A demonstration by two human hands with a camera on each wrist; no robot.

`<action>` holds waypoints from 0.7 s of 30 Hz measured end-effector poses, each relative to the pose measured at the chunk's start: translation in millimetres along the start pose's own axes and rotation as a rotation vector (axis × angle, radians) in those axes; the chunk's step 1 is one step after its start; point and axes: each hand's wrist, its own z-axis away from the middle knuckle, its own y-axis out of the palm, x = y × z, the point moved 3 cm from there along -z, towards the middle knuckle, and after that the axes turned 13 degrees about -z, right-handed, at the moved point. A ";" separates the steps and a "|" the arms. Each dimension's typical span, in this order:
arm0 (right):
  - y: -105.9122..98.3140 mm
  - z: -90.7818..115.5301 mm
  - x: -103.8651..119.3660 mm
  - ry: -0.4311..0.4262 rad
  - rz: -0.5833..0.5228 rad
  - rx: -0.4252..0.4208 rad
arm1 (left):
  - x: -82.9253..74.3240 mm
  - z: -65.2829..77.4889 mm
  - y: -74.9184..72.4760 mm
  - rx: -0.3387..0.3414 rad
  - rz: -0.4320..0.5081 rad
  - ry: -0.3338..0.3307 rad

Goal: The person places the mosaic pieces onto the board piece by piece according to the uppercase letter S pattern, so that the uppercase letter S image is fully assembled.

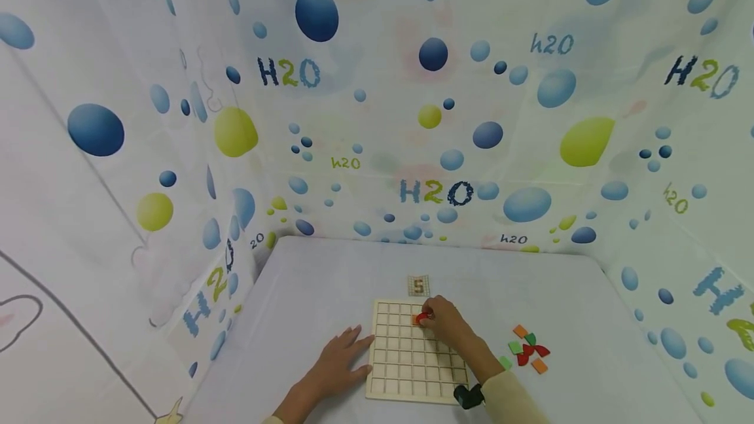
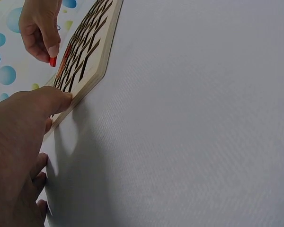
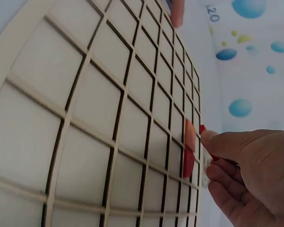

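Note:
A pale wooden board (image 1: 412,400) with a raised square grid lies on the white table. My right hand (image 1: 444,322) reaches over its far part and pinches a small red tile (image 2: 53,61) between thumb and fingers. In the right wrist view, an orange tile (image 3: 190,135) and another red tile (image 3: 188,163) sit side by side in grid cells close to those fingertips. My left hand (image 1: 338,362) rests at the board's left edge with fingers spread, and its thumb (image 2: 61,99) touches the rim.
A small gridded card (image 1: 419,286) with a brown S-like pattern lies just behind the board. To the right are loose orange tiles (image 1: 538,366), light green tiles (image 1: 515,347), a dark green tile (image 1: 530,339) and red tiles (image 1: 522,359). A bubble-printed curtain (image 1: 377,149) surrounds the table.

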 end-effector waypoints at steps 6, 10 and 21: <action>16.7 -12.2 8.7 -0.042 0.080 0.051 | 0.2 0.2 0.5 -0.018 -0.006 0.013; 24.4 -14.8 13.8 -0.067 0.129 0.100 | 0.8 0.7 0.5 -0.024 -0.003 0.021; 30.6 -16.1 17.3 -0.194 0.253 0.079 | 0.2 0.4 0.2 -0.020 -0.005 0.025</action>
